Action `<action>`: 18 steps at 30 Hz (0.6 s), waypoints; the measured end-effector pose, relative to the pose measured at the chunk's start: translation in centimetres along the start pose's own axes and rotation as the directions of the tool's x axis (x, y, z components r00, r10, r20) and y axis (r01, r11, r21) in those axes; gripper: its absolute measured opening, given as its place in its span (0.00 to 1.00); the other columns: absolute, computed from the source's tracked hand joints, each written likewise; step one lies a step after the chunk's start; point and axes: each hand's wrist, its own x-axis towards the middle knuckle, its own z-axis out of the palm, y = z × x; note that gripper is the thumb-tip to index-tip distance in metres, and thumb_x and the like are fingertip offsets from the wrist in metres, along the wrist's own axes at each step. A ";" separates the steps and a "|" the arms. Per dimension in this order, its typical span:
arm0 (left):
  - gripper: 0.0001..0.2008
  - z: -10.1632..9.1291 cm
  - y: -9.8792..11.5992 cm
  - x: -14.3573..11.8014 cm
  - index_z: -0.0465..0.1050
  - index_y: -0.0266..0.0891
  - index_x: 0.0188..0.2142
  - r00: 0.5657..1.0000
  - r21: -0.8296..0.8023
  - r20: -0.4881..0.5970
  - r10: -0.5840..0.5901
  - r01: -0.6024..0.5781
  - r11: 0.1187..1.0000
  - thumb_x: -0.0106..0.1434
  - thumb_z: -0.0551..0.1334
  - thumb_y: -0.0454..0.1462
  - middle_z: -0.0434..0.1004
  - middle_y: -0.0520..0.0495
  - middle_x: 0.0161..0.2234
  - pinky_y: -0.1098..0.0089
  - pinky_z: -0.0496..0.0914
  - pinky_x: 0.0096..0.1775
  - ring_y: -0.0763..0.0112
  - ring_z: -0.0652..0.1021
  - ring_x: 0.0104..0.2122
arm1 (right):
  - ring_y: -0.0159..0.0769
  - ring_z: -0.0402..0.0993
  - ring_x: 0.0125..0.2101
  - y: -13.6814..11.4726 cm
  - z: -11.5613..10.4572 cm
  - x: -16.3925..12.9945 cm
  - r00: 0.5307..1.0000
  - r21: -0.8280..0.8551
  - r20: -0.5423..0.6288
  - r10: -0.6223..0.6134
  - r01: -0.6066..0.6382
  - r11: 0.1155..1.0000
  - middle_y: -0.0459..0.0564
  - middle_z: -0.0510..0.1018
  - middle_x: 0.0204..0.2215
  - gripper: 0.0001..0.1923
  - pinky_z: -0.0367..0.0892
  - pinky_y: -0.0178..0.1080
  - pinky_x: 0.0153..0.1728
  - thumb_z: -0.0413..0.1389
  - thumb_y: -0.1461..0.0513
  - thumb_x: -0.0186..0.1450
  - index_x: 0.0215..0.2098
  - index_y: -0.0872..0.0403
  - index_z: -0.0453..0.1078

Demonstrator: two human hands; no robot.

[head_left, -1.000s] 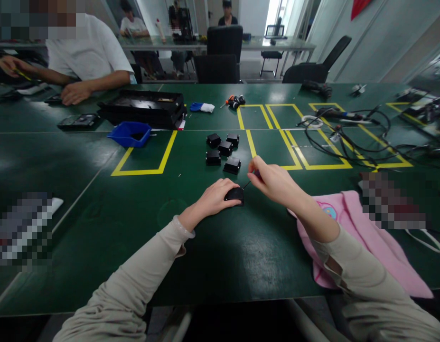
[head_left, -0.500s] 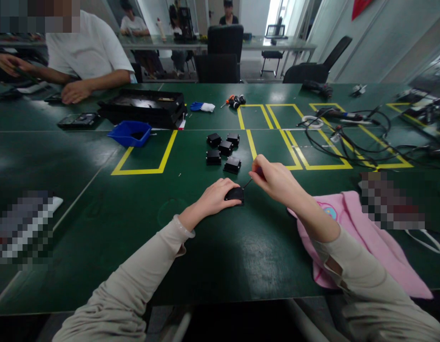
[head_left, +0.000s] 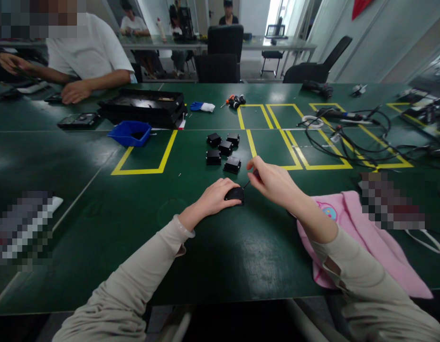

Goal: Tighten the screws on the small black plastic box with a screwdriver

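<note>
My left hand (head_left: pixel 212 198) rests flat over a small black box (head_left: pixel 236 194) on the green table (head_left: pixel 134 228), pinning it down. My right hand (head_left: pixel 273 183) grips a small screwdriver (head_left: pixel 247 183) whose thin tip meets the box's right top edge. Just beyond my hands lie several more small black boxes (head_left: pixel 224 151) in a loose cluster between yellow tape lines.
A pink cloth (head_left: pixel 365 242) lies under my right forearm. A blue bin (head_left: pixel 130 133) and a black tray (head_left: pixel 143 108) sit at the back left, near a seated person's hand (head_left: pixel 74 92). Tangled cables (head_left: pixel 351 135) fill the right side. Screwdrivers (head_left: pixel 234 100) lie farther back.
My right hand has shifted slightly left while turning the screwdriver. The left hand and box have stayed put.
</note>
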 end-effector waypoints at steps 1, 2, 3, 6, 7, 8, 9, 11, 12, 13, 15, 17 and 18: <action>0.21 0.0 0.0 0.0 0.67 0.42 0.51 1.000 -0.001 -0.002 0.000 0.000 1.000 0.63 0.62 0.48 0.70 0.45 0.47 0.62 0.67 0.47 0.61 0.71 0.46 | 0.35 0.71 0.28 -0.1 -0.1 0.0 1.000 -0.017 0.003 0.006 -0.006 1.000 0.50 0.78 0.32 0.13 0.53 0.35 0.27 0.44 0.57 0.69 0.45 0.54 0.65; 0.20 0.0 0.0 0.0 0.67 0.42 0.50 1.000 -0.001 -0.004 0.001 -0.001 1.000 0.63 0.62 0.48 0.70 0.45 0.47 0.62 0.67 0.47 0.61 0.71 0.46 | 0.35 0.71 0.28 -0.1 -0.2 0.0 1.000 -0.036 0.007 0.013 -0.013 0.999 0.50 0.78 0.31 0.13 0.52 0.36 0.27 0.44 0.56 0.70 0.43 0.53 0.66; 0.20 0.0 0.0 0.0 0.67 0.42 0.50 1.000 0.000 -0.005 0.001 -0.001 1.000 0.63 0.62 0.48 0.70 0.45 0.47 0.62 0.67 0.47 0.61 0.71 0.46 | 0.36 0.72 0.29 -0.1 -0.2 0.0 1.000 -0.055 0.012 0.019 -0.018 0.998 0.50 0.78 0.31 0.14 0.52 0.36 0.27 0.44 0.55 0.70 0.41 0.53 0.67; 0.20 0.0 0.0 0.0 0.67 0.42 0.50 1.000 0.005 -0.004 0.001 -0.001 1.000 0.63 0.62 0.48 0.70 0.45 0.47 0.62 0.67 0.47 0.61 0.71 0.46 | 0.35 0.72 0.28 -0.1 -0.3 0.0 1.000 -0.076 0.010 0.021 -0.020 0.997 0.49 0.79 0.31 0.14 0.52 0.36 0.28 0.44 0.56 0.70 0.42 0.52 0.68; 0.20 0.1 -0.1 0.0 0.67 0.42 0.51 1.000 0.006 -0.003 0.001 -0.001 1.000 0.63 0.62 0.48 0.70 0.45 0.47 0.63 0.67 0.47 0.61 0.71 0.46 | 0.35 0.71 0.28 -0.1 -0.2 0.0 1.000 -0.069 0.005 0.018 -0.017 0.997 0.49 0.79 0.32 0.14 0.53 0.36 0.28 0.44 0.57 0.70 0.44 0.53 0.67; 0.20 0.1 -0.1 0.0 0.67 0.42 0.51 1.000 0.008 -0.002 0.001 -0.001 1.000 0.63 0.62 0.48 0.70 0.45 0.47 0.63 0.67 0.47 0.61 0.71 0.46 | 0.35 0.71 0.28 0.0 -0.1 0.0 1.000 -0.057 -0.002 0.015 -0.015 0.998 0.49 0.79 0.32 0.14 0.53 0.36 0.28 0.44 0.58 0.69 0.46 0.53 0.67; 0.21 0.1 -0.1 0.0 0.66 0.42 0.51 1.000 0.010 -0.002 0.001 -0.001 1.000 0.63 0.62 0.48 0.70 0.45 0.47 0.63 0.67 0.47 0.61 0.71 0.46 | 0.34 0.71 0.28 0.0 0.0 0.0 1.000 -0.042 -0.009 0.012 -0.012 0.999 0.49 0.79 0.33 0.14 0.53 0.35 0.28 0.44 0.58 0.69 0.47 0.54 0.66; 0.21 0.1 -0.1 0.0 0.66 0.41 0.51 1.000 0.014 -0.004 0.005 -0.005 1.000 0.63 0.62 0.49 0.70 0.45 0.47 0.63 0.67 0.47 0.61 0.71 0.46 | 0.34 0.71 0.28 0.1 0.1 0.0 1.000 -0.015 -0.024 0.002 -0.002 1.000 0.48 0.78 0.33 0.14 0.53 0.35 0.28 0.44 0.58 0.69 0.48 0.54 0.65; 0.21 0.1 -0.2 0.0 0.67 0.41 0.51 1.000 0.015 -0.006 0.010 -0.010 1.000 0.63 0.62 0.49 0.70 0.45 0.47 0.63 0.67 0.47 0.61 0.71 0.46 | 0.33 0.71 0.28 0.1 0.1 0.0 1.000 -0.010 -0.030 -0.003 0.002 1.000 0.48 0.78 0.33 0.13 0.53 0.35 0.28 0.44 0.58 0.69 0.47 0.54 0.65; 0.21 0.1 -0.2 0.0 0.67 0.41 0.51 1.000 0.016 -0.008 0.014 -0.014 1.000 0.63 0.63 0.49 0.70 0.45 0.47 0.63 0.67 0.47 0.61 0.71 0.46 | 0.34 0.71 0.28 0.1 0.2 0.0 0.999 -0.012 -0.031 -0.005 0.004 1.000 0.48 0.78 0.33 0.13 0.53 0.35 0.28 0.44 0.57 0.69 0.46 0.53 0.66; 0.21 0.1 -0.2 0.0 0.67 0.41 0.50 1.000 0.016 -0.012 0.017 -0.017 1.000 0.63 0.63 0.48 0.70 0.45 0.47 0.63 0.67 0.48 0.61 0.71 0.46 | 0.34 0.71 0.28 0.1 0.1 0.0 1.000 -0.035 -0.020 0.000 0.000 0.999 0.48 0.78 0.31 0.14 0.52 0.35 0.27 0.44 0.55 0.70 0.42 0.52 0.67; 0.20 0.1 -0.1 0.0 0.67 0.41 0.50 1.000 0.012 -0.012 0.014 -0.013 1.000 0.63 0.63 0.48 0.70 0.45 0.47 0.63 0.67 0.47 0.61 0.71 0.46 | 0.35 0.71 0.27 0.1 0.1 0.1 1.000 -0.058 -0.001 0.018 -0.018 0.998 0.48 0.78 0.28 0.14 0.51 0.35 0.27 0.44 0.54 0.70 0.41 0.52 0.68; 0.20 0.1 -0.1 0.0 0.67 0.41 0.50 1.000 0.010 -0.011 0.012 -0.012 1.000 0.63 0.63 0.48 0.70 0.45 0.47 0.63 0.67 0.47 0.61 0.71 0.46 | 0.35 0.70 0.27 0.1 0.0 0.1 1.000 -0.060 0.004 0.025 -0.024 0.998 0.47 0.77 0.28 0.14 0.51 0.35 0.27 0.44 0.55 0.70 0.42 0.52 0.67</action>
